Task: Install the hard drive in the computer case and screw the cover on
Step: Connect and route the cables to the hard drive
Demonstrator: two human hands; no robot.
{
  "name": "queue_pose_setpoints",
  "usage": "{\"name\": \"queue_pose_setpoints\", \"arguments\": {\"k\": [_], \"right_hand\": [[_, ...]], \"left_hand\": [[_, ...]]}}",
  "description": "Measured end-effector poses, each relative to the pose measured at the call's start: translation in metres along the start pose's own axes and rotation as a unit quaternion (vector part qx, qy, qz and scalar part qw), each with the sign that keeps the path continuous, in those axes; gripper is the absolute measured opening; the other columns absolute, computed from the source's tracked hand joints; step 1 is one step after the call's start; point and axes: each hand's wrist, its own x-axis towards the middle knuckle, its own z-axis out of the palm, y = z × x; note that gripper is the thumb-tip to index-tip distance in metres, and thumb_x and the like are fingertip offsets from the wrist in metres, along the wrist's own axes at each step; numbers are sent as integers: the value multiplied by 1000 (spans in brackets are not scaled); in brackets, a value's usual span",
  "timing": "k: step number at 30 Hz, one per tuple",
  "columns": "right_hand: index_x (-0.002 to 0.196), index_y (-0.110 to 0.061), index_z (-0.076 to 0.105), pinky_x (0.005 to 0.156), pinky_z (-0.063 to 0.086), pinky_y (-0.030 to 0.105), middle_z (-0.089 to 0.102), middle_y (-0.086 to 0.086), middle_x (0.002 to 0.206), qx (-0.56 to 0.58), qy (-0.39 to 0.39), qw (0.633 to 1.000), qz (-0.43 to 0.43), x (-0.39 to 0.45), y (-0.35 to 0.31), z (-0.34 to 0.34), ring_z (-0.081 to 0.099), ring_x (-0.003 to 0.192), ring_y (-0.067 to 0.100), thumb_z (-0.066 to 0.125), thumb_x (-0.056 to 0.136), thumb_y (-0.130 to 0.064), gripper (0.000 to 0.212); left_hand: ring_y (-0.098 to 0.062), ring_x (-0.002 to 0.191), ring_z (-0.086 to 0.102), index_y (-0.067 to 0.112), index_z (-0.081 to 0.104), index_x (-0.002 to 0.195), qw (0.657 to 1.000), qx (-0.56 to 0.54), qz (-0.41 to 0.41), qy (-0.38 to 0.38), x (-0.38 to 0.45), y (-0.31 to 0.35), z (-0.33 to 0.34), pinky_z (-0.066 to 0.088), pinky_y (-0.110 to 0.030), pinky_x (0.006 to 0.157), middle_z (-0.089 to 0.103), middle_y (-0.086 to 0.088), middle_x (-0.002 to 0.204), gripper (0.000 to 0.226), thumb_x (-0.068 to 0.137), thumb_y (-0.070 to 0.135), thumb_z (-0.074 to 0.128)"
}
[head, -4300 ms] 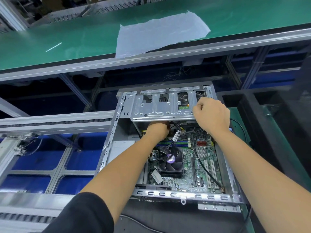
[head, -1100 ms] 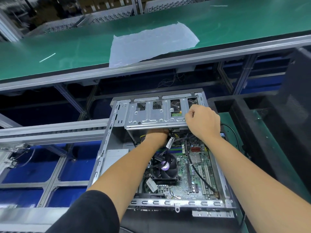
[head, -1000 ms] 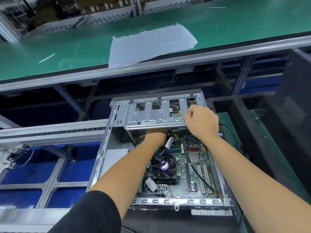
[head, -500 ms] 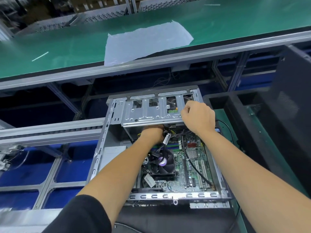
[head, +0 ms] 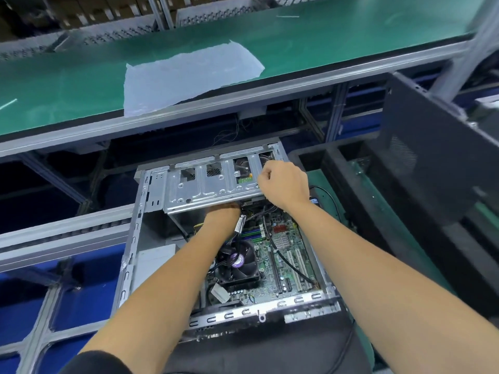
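Little has shifted: right hand [head: 283,184] stays clenched on the drive cage [head: 210,184] edge; left hand [head: 222,211] beneath it remains hidden, grasp impossible to tell, in the computer case [head: 129,252].

I'm looking at a factory assembly line: a long green conveyor belt [head: 324,44], aluminium framing [head: 67,233], stacked cartons [head: 81,9] behind.
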Motion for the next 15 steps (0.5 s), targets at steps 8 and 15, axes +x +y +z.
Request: {"name": "queue_pose_setpoints", "arguments": {"k": [8, 15], "right_hand": [[82, -15, 68, 54, 34, 26, 69, 0, 78, 57, -15, 998, 29, -6, -4, -9, 62, 73, 24, 50, 85, -17, 19], [78, -21, 65, 52, 34, 24, 63, -10, 70, 66, -13, 997, 30, -8, -4, -10, 60, 70, 20, 51, 86, -18, 16]], "left_hand": [[-31, 94, 61, 4, 63, 108, 986, -157, 50, 3, -35, -13, -23, 52, -40, 79, 65, -14, 108, 29, 89, 9, 41], [-11, 52, 57, 15, 62, 73, 952, -270, 80, 120, -50, -13, -46, 45, -26, 52, 64, 0, 63, 24, 91, 30, 57]]}}
